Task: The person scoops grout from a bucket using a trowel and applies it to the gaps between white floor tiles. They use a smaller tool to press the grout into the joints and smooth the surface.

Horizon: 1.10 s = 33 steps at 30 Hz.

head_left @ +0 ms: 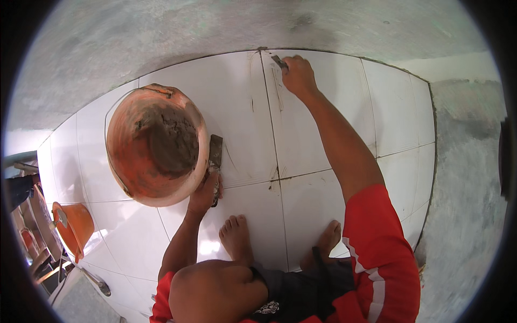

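Observation:
My left hand [201, 197] is closed on a putty knife [215, 152], its flat, grey-smeared blade pointing toward the wall. That hand is right against the lower right rim of a large orange bucket [202, 116]. Wet grey cement paste [172, 142] coats the bucket's inside and bottom. Stretched far forward, my right hand [299, 74] grips a small dark scraper [279, 62] by its end. The scraper's tip touches or hovers over the white tile floor [318, 134], just right of a joint near the wall; I cannot tell which. Grey smears run along that joint.
A grey plastered wall [323, 27] bounds the tiles ahead, another [466, 161] on the right. At left stands a smaller orange bucket [75, 229], with wooden pieces [46, 231] beyond. My bare feet [237, 237] are on the tiles below.

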Tool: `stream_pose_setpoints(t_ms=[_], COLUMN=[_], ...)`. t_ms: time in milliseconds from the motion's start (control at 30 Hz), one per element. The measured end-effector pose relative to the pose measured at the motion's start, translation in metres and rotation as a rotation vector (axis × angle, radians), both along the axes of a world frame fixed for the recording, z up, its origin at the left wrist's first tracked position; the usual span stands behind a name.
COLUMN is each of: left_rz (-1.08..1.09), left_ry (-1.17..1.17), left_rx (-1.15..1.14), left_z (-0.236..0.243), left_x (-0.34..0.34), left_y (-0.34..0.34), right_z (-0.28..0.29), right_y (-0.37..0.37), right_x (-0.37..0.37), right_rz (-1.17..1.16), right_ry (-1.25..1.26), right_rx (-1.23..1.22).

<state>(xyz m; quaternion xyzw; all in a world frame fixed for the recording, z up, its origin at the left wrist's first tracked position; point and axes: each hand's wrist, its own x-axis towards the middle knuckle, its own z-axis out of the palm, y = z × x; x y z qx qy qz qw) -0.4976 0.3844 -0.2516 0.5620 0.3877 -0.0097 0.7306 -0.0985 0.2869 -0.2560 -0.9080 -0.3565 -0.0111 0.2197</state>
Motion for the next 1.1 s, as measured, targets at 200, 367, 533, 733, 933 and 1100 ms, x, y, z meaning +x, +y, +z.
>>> stream_pose_setpoints(t_ms=[200, 367, 533, 733, 933, 1100], left_rz=[0.007, -0.046, 0.005, 0.058, -0.141, -0.162], left_ry=[0.028, -0.013, -0.018, 0.08, 0.081, 0.066], left_rx=[-0.059, -0.047, -0.009, -0.017, -0.21, -0.319], left_z=[-0.012, 0.0, -0.002, 0.009, 0.067, 0.099], left_x=[-0.009, 0.002, 0.003, 0.01, 0.024, 0.033], left_y=[0.001, 0.006, -0.001, -0.016, -0.067, -0.083], right_z=[-0.016, -0.01, -0.001, 0.031, 0.07, 0.068], right_y=[0.013, -0.072, -0.176, -0.205, -0.165, -0.125], right_x=[0.021, -0.082, -0.239, -0.258, -0.227, -0.232], right_rz=[0.31, 0.484, 0.629, 0.439, 0.002, 0.157], right_ry=[-0.008, 0.063, 0.258, 0.598, 0.817, 0.304], right_rx=[-0.114, -0.142, -0.055, -0.08, 0.391, 0.422])
